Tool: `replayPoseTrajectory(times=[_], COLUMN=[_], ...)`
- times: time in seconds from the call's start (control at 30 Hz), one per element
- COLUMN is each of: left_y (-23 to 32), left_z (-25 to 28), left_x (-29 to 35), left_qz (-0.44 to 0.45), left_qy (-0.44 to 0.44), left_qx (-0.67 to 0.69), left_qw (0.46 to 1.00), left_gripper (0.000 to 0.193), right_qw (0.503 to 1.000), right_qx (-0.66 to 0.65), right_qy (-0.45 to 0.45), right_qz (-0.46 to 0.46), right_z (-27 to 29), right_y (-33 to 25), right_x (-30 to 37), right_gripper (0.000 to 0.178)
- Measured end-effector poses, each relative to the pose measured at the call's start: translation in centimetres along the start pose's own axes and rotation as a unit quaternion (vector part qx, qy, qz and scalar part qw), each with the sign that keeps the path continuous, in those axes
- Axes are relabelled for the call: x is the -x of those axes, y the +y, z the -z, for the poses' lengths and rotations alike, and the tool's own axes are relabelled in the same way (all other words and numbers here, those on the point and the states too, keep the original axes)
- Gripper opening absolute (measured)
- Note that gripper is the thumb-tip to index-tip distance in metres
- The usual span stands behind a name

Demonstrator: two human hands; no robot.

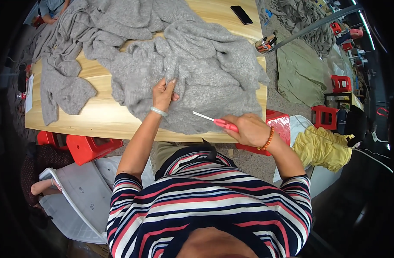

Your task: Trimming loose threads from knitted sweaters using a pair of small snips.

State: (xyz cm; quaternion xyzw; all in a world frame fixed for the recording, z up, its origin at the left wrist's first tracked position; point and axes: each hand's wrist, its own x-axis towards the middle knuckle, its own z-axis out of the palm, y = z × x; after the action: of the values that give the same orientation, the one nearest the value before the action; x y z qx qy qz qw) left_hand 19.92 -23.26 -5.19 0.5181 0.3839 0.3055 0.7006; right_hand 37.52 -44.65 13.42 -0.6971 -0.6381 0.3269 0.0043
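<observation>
A grey knitted garment [197, 64] lies bunched and wrinkled across the wooden table in front of me. My left hand [163, 95], with a pale bangle at its wrist, pinches a fold of it between thumb and fingers. To the right, my right hand [250, 130] is closed around a red-handled tool [225, 125] with a thin metal shaft. That shaft points left over the garment's near part, apart from my left hand. Its tip is too small to make out.
More grey knitwear [70, 81] covers the table's left side. A black phone [241, 14] and a cup of tools [264, 44] are at the right. Red stools [91, 148] stand below the table edge. A person's hand [55, 185] touches a grey plastic crate [83, 198]; yellow cloth [319, 148] lies right.
</observation>
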Motion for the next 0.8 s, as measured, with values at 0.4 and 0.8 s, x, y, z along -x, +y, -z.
replayPoseTrajectory(times=[0.4,0.8], left_y=[4.1,-0.2], left_z=[-0.7,-2.1], left_x=[-5.5,-2.3], left_qz=[-0.058,-0.143], left_qy=[0.167,0.026], left_qx=[0.019,-0.151], left_qw=[0.984,0.978], left_gripper=[0.029,0.011], right_qw=[0.98,0.991], right_qx=[-0.075,0.031], right_qy=[0.18,0.115], right_qz=[0.038,-0.056], right_z=[0.6,2.2], right_y=[0.3,1.7], right_x=[-1.0,-0.6], right_gripper=[0.037,0.034])
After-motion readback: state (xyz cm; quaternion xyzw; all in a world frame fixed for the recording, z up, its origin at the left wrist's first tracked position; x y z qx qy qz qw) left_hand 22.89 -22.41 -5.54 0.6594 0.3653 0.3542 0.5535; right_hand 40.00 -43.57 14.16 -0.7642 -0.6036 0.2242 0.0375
